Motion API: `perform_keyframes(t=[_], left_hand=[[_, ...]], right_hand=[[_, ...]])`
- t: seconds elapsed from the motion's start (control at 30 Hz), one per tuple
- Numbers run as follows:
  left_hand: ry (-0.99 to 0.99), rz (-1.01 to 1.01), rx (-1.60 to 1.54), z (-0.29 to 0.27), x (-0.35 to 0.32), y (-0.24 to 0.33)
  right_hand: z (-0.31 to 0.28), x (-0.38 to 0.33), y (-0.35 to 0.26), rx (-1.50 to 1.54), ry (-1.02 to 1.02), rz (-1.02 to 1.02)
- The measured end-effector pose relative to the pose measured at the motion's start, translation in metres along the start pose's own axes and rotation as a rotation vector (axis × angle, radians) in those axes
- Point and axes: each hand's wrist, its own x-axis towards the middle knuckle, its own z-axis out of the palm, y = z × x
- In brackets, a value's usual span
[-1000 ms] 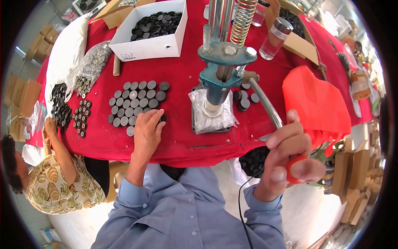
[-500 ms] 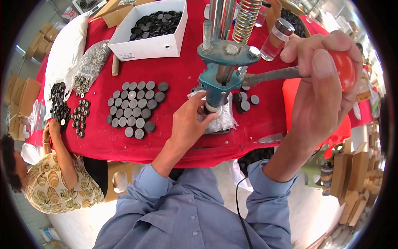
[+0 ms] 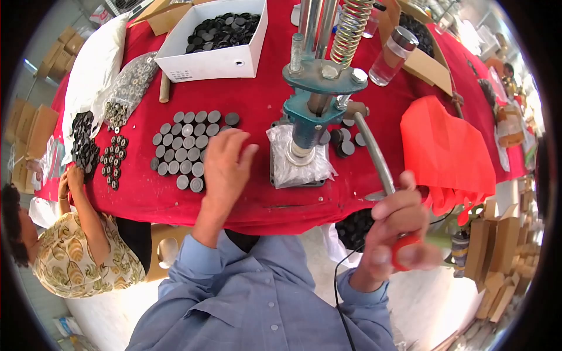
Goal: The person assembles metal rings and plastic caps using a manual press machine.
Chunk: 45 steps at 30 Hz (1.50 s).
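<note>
A co-worker's hands (image 3: 74, 177) beside small black parts (image 3: 86, 151), grey-topped round caps (image 3: 188, 143) clustered on the red-covered worktop (image 3: 257, 111), left hand (image 3: 225, 168) over the caps' right edge, cannot tell whether it holds one, teal press (image 3: 305, 121), right hand (image 3: 393, 225) clasping the red knob (image 3: 404, 254) of its lever (image 3: 375, 153), red bag (image 3: 448, 149)

Discs (image 3: 188, 142) left of press (image 3: 305, 127)
</note>
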Motion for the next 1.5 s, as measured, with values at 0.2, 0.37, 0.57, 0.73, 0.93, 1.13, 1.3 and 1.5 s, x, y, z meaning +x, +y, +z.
perform_keyframes(t=[0.2, 0.37, 0.57, 0.73, 0.93, 1.13, 1.3, 1.5], left_hand=[[-0.167, -0.107, 0.109, -0.017, -0.017, -0.035], [-0.153, -0.137, 0.080, -0.019, -0.019, -0.035], [-0.118, -0.080, 0.129, -0.019, -0.021, -0.035], [-0.077, -0.259, -0.252, -0.012, -0.007, 0.017], [-0.180, -0.170, -0.424, 0.026, 0.013, 0.069], [-0.182, -0.173, -0.446, 0.034, 0.014, 0.069], [-0.133, -0.177, -0.407, 0.017, 0.008, 0.063], [-0.010, -0.219, 0.104, -0.059, -0.041, -0.006]], right_hand=[[0.001, -0.011, 0.002, -0.040, 0.068, -0.014], [-0.003, 0.017, -0.003, -0.025, 0.015, -0.017], [0.001, 0.082, 0.014, 0.068, -0.016, -0.106], [0.013, 0.123, 0.028, 0.127, 0.077, 0.006], [0.006, 0.154, 0.053, 0.295, -0.081, -0.021], [0.018, 0.129, 0.033, 0.177, 0.060, -0.038], [0.003, 0.085, 0.024, 0.071, -0.062, -0.156], [-0.008, -0.007, -0.001, -0.071, -0.016, -0.033]])
